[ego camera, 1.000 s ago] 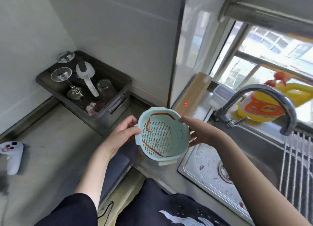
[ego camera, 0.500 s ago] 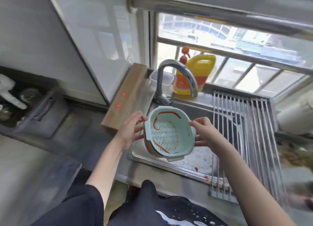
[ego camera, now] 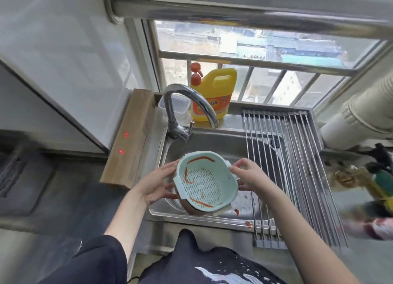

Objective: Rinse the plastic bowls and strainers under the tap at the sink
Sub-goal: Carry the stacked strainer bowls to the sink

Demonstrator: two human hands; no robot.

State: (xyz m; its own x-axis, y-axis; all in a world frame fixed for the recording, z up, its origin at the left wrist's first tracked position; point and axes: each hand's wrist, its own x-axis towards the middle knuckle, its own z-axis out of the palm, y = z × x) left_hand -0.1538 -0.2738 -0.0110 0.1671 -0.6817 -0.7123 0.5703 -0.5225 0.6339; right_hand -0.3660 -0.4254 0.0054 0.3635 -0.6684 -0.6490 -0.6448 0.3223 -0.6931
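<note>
strainer (ego camera: pixel 205 182) between both hands, over sink (ego camera: pixel 223 141) | left hand (ego camera: pixel 158 184) grips left rim | right hand (ego camera: pixel 247 174) grips right rim

A yellow detergent jug (ego camera: pixel 214 96) with an orange pump is standing on the windowsill, and a clear plastic container (ego camera: pixel 180 107) is sitting just beside it. A wooden board (ego camera: pixel 129 136) bearing 2 red stickers is leaning beside the basin. A roll-up metal drying rack (ego camera: pixel 297 173) is lying alongside. A white corrugated duct (ego camera: pixel 361 111) is running along the far side.
</note>
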